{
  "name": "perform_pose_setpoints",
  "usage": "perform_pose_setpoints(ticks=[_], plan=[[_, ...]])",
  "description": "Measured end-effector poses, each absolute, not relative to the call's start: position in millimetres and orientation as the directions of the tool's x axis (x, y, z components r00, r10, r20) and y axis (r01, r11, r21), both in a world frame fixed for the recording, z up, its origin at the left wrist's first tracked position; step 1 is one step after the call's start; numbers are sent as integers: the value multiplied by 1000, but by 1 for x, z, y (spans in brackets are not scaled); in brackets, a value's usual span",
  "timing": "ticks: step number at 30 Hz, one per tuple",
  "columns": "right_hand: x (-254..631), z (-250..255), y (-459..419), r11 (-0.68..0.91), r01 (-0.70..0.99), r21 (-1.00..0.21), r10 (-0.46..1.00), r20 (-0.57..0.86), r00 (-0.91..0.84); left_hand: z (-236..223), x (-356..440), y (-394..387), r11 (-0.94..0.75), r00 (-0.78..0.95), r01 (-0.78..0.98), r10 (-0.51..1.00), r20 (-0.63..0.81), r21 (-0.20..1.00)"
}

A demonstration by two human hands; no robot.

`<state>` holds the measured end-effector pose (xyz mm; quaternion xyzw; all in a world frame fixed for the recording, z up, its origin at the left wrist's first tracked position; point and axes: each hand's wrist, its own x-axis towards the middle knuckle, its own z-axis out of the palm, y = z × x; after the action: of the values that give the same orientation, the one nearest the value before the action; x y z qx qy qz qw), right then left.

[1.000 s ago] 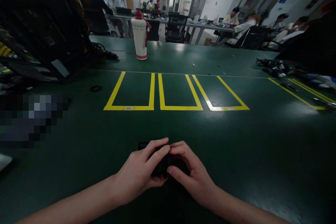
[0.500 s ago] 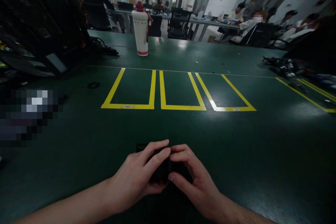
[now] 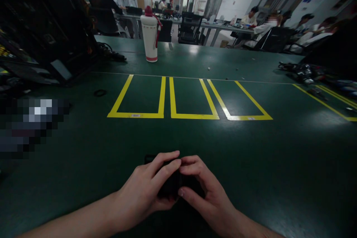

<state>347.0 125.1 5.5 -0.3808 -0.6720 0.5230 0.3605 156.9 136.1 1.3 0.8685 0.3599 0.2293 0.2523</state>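
Observation:
My left hand (image 3: 147,186) is closed over a small black object (image 3: 170,186) low in the middle of the head view, its fingers across the top and its thumb underneath. A dark, frame-like edge of the object shows past the back of that hand. From the other side my right hand (image 3: 205,189) grips the object's right edge between fingertips and thumb. The fingertips of both hands almost meet above it. Most of the object is covered and dark, so its kind cannot be made out. Beneath lies the dark green table (image 3: 237,156).
Beyond the hands, yellow tape (image 3: 192,116) marks three open-topped boxes. A white tumbler (image 3: 150,39) with a red top stands behind them. A black ring (image 3: 100,93) lies to the left, near a dark open-sided case (image 3: 39,33). Cables (image 3: 301,70) lie far right. People sit beyond the table.
The camera view has shifted slightly, and the hands appear a little lower in it. Both keep the same hold on the black object.

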Motion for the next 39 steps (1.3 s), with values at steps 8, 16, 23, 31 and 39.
perform_pose_setpoints(ticks=[8, 16, 23, 31, 39], plan=[[346, 2, 125, 223, 176, -959, 895, 130, -427, 1, 157, 136, -611, 637, 508, 741, 213, 608], [346, 2, 127, 164, 141, -976, 895, 88, -437, 0, 159, 136, -604, 620, 491, 748, 235, 627], [346, 1, 125, 194, 165, -967, 890, 103, -445, 0, 157, 136, -595, 630, 505, 750, 204, 626], [347, 2, 126, 153, 128, -980, 882, 77, -464, 0, 158, 136, -599, 626, 494, 748, 220, 630], [347, 0, 123, 204, 146, -968, 882, 118, -456, 2, 158, 135, -608, 631, 503, 744, 218, 615]])
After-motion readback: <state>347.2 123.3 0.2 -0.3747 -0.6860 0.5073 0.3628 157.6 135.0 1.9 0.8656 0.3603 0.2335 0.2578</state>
